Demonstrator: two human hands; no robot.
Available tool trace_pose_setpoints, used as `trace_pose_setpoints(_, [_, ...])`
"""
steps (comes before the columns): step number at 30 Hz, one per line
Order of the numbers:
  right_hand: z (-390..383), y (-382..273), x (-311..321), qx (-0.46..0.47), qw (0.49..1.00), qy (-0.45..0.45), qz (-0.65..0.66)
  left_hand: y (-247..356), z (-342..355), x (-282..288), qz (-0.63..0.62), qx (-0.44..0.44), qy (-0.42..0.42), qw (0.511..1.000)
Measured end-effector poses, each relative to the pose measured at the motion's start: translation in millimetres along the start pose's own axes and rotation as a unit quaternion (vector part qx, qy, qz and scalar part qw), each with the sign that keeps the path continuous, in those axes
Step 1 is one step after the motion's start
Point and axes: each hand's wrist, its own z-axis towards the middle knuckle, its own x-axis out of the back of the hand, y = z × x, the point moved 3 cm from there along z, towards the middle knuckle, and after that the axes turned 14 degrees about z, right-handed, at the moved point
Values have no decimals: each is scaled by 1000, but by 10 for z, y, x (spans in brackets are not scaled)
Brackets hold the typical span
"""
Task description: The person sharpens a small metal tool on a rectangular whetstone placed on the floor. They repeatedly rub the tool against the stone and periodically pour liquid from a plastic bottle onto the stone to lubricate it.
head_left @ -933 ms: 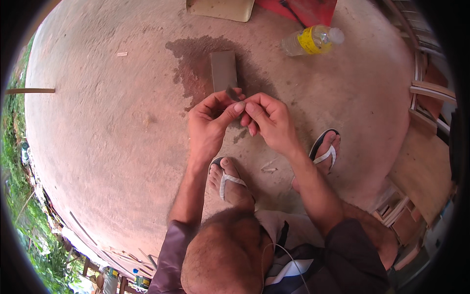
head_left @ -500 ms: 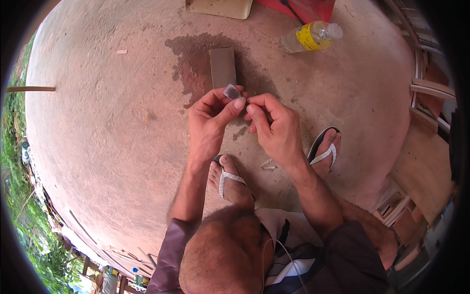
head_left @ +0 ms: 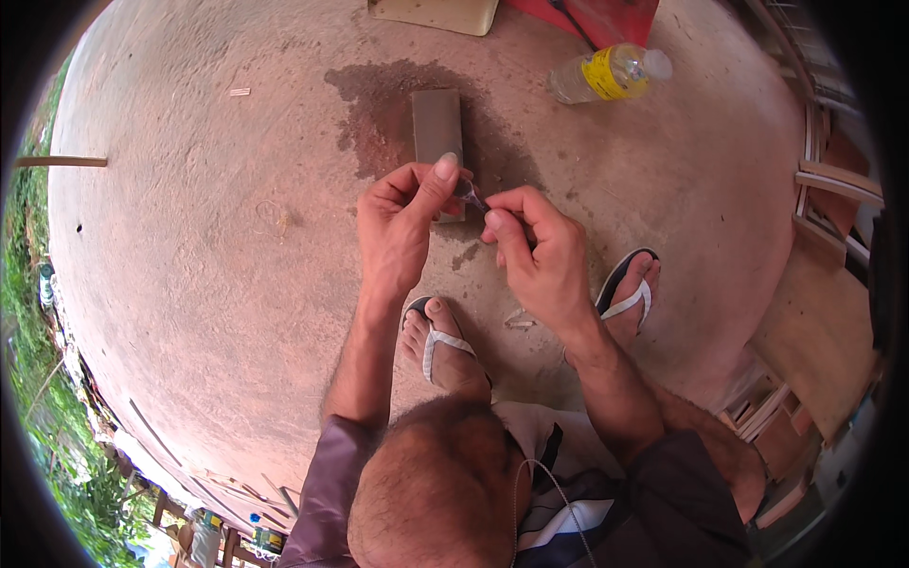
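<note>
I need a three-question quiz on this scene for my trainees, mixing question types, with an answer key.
1. Multiple choice: the grey rectangular block lies on
A) a blue towel
B) a dark wet patch
C) a wooden board

2. True or false: the clear plastic bottle with a yellow label is to the right of the block.

3. Short answer: what is held between the fingers of the left hand and the right hand?

Key: 1. B. 2. True. 3. A small dark piece; its exact kind is unclear.
</note>
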Motion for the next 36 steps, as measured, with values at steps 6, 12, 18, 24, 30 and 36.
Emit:
trace_pose_setpoints(6, [-48,12,-16,-26,999,-12,42,-27,42,73,-25,3,-23,999])
trace_pose_setpoints(12, [-57,5,-8,-55,996,-11,74,51,20,123,-58,17,-45,997])
trace_pose_setpoints(18, [-39,-16,-40,-59,997,-13,51,93,-31,115,115,-12,-6,993])
trace_pose_setpoints(24, [-44,55,-45,-135,986,-71,69,-21,49,193,45,-11,-36,998])
trace_pose_setpoints(30, [-59,73,-55,-115,987,-74,78,-120,29,230,-61,18,-62,996])
trace_pose_setpoints(36, [-49,128,-64,-140,981,-84,108,-181,-36,197,-69,20,-61,996])
